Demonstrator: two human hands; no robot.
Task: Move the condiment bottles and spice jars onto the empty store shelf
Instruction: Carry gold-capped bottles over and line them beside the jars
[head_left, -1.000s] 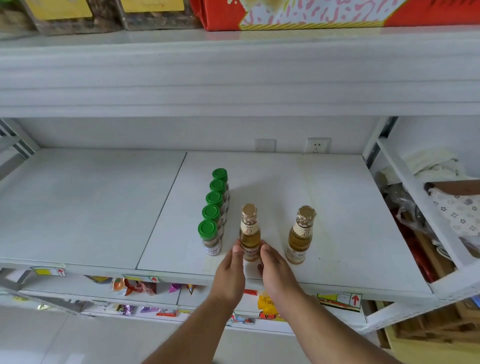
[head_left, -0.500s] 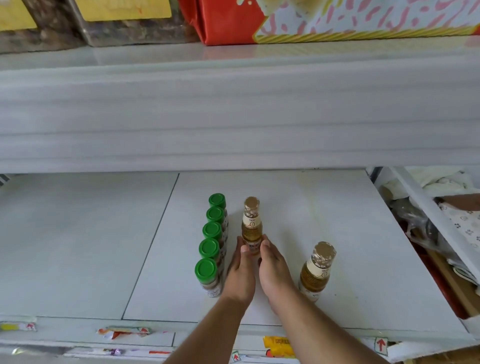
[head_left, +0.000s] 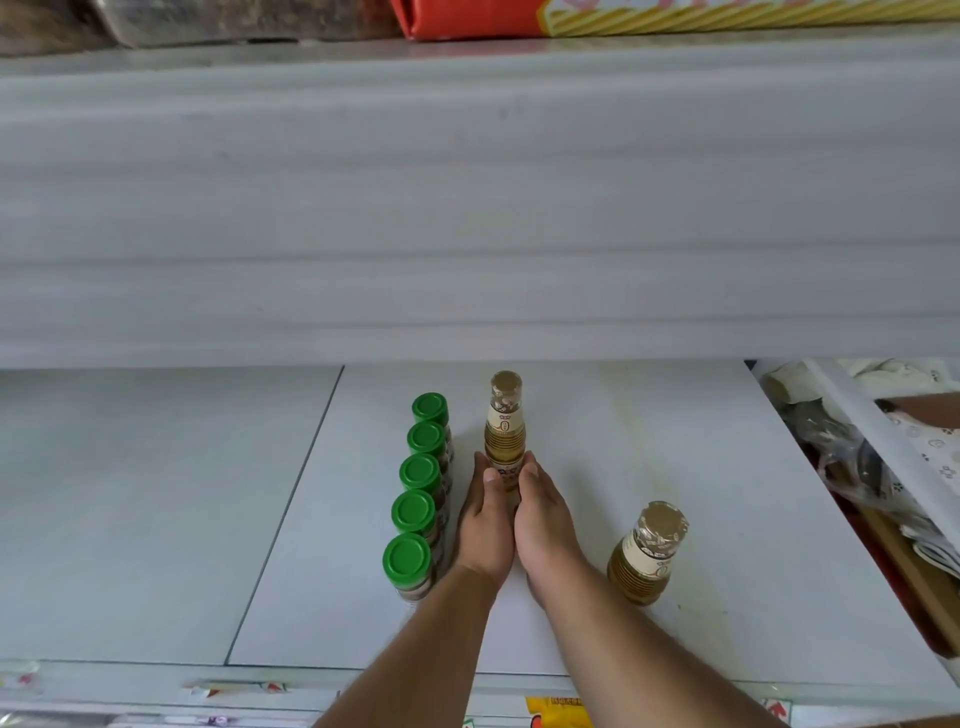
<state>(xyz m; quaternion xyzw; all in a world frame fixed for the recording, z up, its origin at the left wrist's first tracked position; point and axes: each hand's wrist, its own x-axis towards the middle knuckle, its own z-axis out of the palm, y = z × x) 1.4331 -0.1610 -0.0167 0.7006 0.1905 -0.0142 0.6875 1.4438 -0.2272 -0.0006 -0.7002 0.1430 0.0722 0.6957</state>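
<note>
The white shelf (head_left: 156, 519) is a smooth, flat, matte panel with a thin dark seam running front to back left of centre.

Five spice jars (head_left: 415, 499) stand upright in one straight file, front to back, each a small clear cylinder of brownish contents under a glossy green round cap; neighbours appear to touch.

Just right of that file stands the held bottle (head_left: 505, 431), upright: ribbed amber body, cream paper label, narrow neck sealed in gold foil. The left hand (head_left: 485, 525) and right hand (head_left: 545, 525) clasp its lower body from either side, fingers curled around it, heels of the hands pressed together behind it. The left hand lies just beside the jars.

A second bottle (head_left: 647, 553) of the same make stands upright nearer the front edge, right of the right wrist and apart from it.

Above, the broad white front of the upper shelf (head_left: 467, 208) carries a red package (head_left: 467, 18).
</note>
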